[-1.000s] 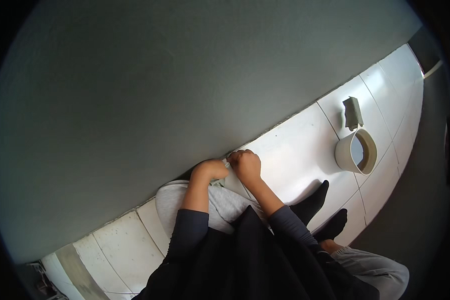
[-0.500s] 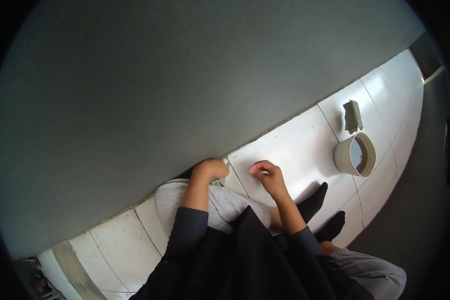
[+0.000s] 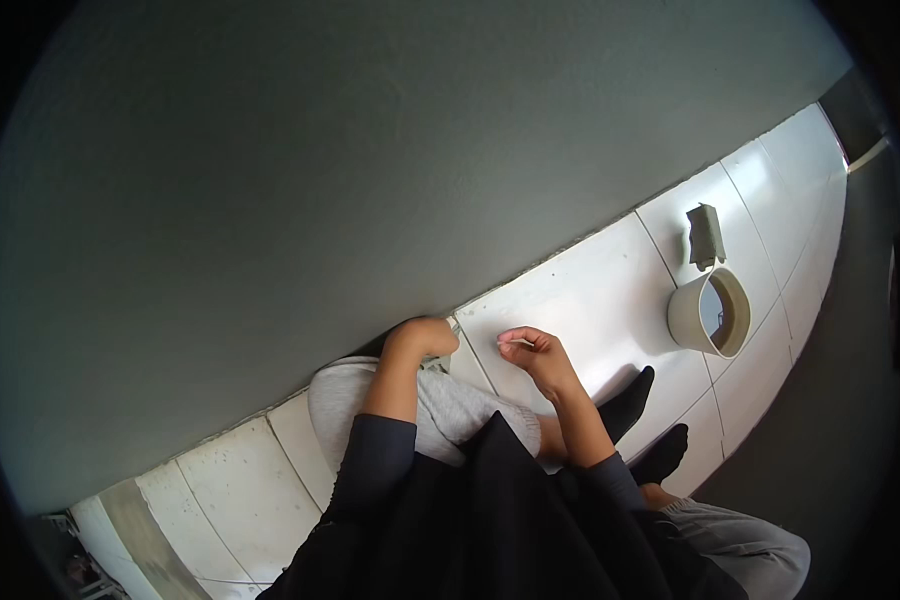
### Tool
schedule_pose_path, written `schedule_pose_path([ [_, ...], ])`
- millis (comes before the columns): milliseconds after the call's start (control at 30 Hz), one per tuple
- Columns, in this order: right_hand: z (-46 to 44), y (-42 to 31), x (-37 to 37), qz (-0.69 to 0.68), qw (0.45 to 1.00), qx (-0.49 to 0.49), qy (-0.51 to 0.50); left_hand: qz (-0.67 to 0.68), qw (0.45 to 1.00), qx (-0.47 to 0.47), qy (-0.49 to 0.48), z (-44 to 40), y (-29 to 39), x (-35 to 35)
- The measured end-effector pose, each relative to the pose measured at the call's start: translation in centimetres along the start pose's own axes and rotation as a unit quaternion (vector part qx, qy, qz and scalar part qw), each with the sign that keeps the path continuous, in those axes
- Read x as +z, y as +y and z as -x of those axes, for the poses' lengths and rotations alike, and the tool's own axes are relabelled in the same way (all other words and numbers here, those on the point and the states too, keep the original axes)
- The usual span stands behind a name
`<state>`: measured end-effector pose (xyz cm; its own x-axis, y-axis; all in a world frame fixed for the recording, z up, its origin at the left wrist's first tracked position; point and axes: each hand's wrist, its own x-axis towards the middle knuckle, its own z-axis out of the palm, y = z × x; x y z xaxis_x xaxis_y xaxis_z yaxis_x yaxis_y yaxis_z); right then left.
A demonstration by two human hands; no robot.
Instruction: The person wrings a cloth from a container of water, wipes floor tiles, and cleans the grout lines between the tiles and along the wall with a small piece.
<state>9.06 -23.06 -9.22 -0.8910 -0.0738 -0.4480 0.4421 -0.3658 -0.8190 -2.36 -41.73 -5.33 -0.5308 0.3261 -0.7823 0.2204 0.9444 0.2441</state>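
My left hand is curled closed by the foot of the wall, above my bent knee in grey trousers. A pale greenish piece shows at its underside; what it is cannot be made out. To the right, my right hand hangs over the white tiles, apart from the left, with thumb and fingertips pressed together. Anything between those fingertips is too small to name.
A cream bucket with liquid in it stands on the white tiled floor at the right. Behind it lies a grey-green packet or block. A dark grey wall runs along the floor. My feet wear black socks.
My right hand has left the spot beside my left hand and moved right, over the tiles, its fingertips now in view. My left hand has stayed in place.
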Motion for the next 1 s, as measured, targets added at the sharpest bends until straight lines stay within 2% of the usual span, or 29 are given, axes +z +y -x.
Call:
schedule_pose_path([
  [33, -0.2, 0.3, 0.1, 0.000, 1.000, 0.000, 0.000, 0.000, 1.000, 0.000, 0.000, -0.1, -0.1, 0.0],
  [100, -0.5, 0.9, 0.4, 0.117, 0.991, -0.059, 0.024, 0.002, 1.000, 0.002, -0.001, -0.1, -0.1, 0.1],
  [133, -0.6, 1.1, 0.7, 0.117, 0.991, -0.059, 0.024, 0.002, 1.000, 0.002, -0.001, 0.0, 0.0, 0.0],
  [200, -0.6, 1.5, 1.3, 0.256, 0.950, -0.162, 0.073, -0.003, 1.000, -0.001, -0.004, 0.1, 0.1, -0.1],
  [233, -0.6, 1.6, 1.7, 0.256, 0.950, -0.161, 0.073, -0.003, 1.000, 0.000, -0.005, 0.0, 0.1, -0.1],
  [300, -0.8, 1.8, 2.6, 0.407, 0.878, -0.234, 0.094, -0.010, 1.000, 0.005, -0.010, 0.0, 0.1, -0.1],
  [333, -0.9, 2.0, 3.0, 0.406, 0.878, -0.234, 0.093, -0.009, 1.000, 0.004, -0.010, 0.0, 0.1, -0.1],
  [433, -1.3, 2.5, 3.7, 0.492, 0.822, -0.260, 0.122, 0.010, 1.000, -0.001, 0.000, 0.0, 0.0, 0.1],
  [633, -0.8, 1.9, 3.5, 0.538, 0.782, -0.293, 0.121, 0.008, 1.000, 0.002, 0.009, -0.1, 0.0, 0.2],
  [767, -0.4, 1.7, 2.5, 0.533, 0.787, -0.290, 0.112, 0.022, 1.000, -0.006, 0.010, -0.1, 0.0, 0.2],
  [1000, -0.5, 1.5, 2.4, 0.536, 0.758, -0.339, 0.152, 0.028, 1.000, -0.006, 0.006, -0.4, -0.2, 0.4],
])
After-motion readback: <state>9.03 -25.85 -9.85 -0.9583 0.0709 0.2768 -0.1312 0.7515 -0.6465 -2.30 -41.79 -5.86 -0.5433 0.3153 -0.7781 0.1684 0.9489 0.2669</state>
